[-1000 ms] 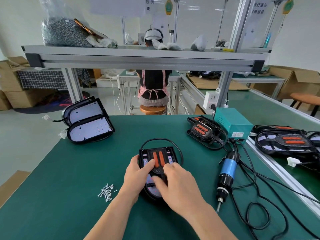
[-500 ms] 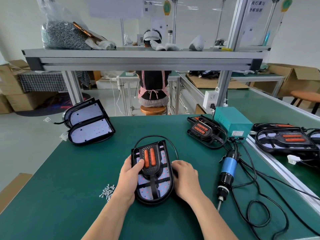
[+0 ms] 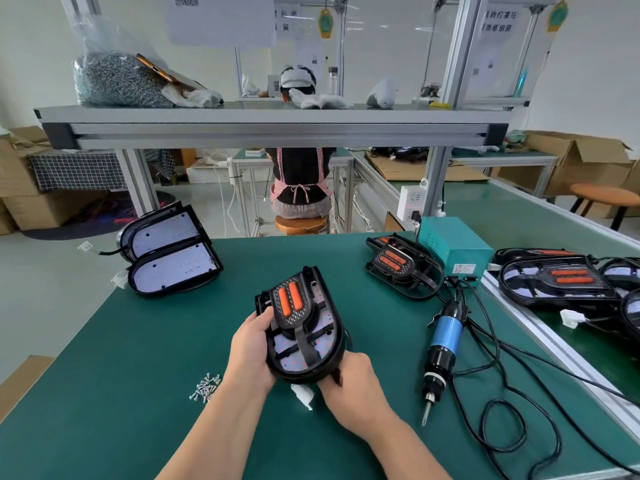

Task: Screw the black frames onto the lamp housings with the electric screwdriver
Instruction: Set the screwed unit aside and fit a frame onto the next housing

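A lamp housing (image 3: pixel 325 348) with a black frame (image 3: pixel 301 327) and two orange strips on top is tilted up off the green table (image 3: pixel 121 393). My left hand (image 3: pixel 247 351) grips its left edge, thumb on the frame. My right hand (image 3: pixel 353 386) holds the housing's near rounded end and its cable from below; a white connector (image 3: pixel 303 394) hangs beneath. The blue and black electric screwdriver (image 3: pixel 441 351) lies on the table to the right, bit toward me. A small pile of screws (image 3: pixel 207 386) lies left of my left forearm.
Two housings with white boards (image 3: pixel 169 251) stand at the back left. Black frames (image 3: pixel 403 268) lie beside a teal power box (image 3: pixel 453 249). More lamps (image 3: pixel 561 280) sit on the right belt. Black cables (image 3: pixel 502 386) loop at the right. A shelf (image 3: pixel 270 126) spans overhead; a person sits beyond.
The housing lay flat on the table under both hands; now it is lifted and tilted, its near end raised. My right hand moved from its side to underneath the near end.
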The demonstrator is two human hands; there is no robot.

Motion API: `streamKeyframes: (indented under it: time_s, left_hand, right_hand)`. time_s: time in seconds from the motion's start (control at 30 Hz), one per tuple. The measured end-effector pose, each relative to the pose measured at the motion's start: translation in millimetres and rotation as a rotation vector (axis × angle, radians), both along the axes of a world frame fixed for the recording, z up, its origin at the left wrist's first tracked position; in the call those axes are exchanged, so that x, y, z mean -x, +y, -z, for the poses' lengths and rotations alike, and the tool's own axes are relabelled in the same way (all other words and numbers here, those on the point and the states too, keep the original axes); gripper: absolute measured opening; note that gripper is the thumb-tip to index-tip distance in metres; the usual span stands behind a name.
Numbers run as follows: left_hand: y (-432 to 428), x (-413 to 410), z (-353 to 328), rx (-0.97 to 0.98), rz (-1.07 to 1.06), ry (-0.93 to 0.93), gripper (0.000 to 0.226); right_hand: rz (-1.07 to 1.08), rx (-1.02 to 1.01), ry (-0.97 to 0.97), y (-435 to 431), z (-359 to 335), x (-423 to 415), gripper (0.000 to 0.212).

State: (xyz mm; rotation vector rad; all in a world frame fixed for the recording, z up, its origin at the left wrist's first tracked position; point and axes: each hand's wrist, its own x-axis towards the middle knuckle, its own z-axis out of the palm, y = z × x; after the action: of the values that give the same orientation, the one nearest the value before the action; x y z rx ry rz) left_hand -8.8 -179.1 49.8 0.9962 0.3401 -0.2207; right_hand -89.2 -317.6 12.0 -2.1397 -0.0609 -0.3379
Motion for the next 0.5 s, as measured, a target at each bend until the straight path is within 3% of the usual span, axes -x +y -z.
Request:
streamKeyframes:
  time_s: [0.13,0.23,0.33,0.4,0.47,0.5]
  left_hand:
    - [-11,-1,9,-0.058,0.066,0.074,0.014]
    - [-14,-5,9,-0.168,0.098,0.000,0.018]
    - [-16,-8,12,-0.517,0.102,-0.103,0.024]
    - [-17,-7,14,-0.841,0.092,-0.171,0.025]
    - [-20,-4,13,-1.034,0.096,-0.203,0.025]
    - [-20,-3,12,-1.095,0.092,-0.211,0.026]
  right_hand:
    - [-0.006,-0.073,0.106,-5,-2,0,0.017]
    - [0.160,-0.193,0.092,-6,-7,-3,0.016]
    - [0.482,-0.375,-0.050,-16,-9,-7,0.020]
    - [0.512,-0.477,0.008,-18,-12,-7,0.018]
    - [0.437,-0.375,0.035,-13,-9,-6,0.010]
    - [0.384,-0.235,0.020,-9,-7,-4,0.017]
